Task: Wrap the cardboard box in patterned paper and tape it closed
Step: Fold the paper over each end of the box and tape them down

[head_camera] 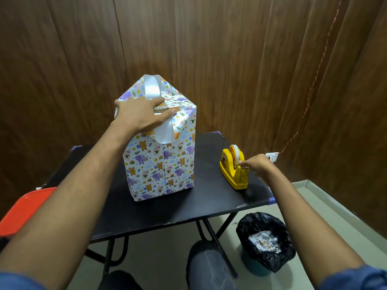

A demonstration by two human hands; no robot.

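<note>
A tall box point(161, 164) wrapped in white paper printed with animals stands upright on the black table point(209, 201). Its top is partly folded: white flaps curl up at the back and hang over the near side, and a strip of bare cardboard point(162, 105) shows between them. My left hand point(138, 114) lies flat on the top and presses the paper down. My right hand point(257, 164) is at the yellow tape dispenser point(233, 170) to the right of the box, fingers pinched at the tape end by the cutter.
A black-lined bin point(266, 241) with crumpled paper stands on the floor under the table's right corner. An orange-red plastic seat point(23, 210) is at the left edge. Wood-panelled walls close in behind. My knees are below the table's near edge.
</note>
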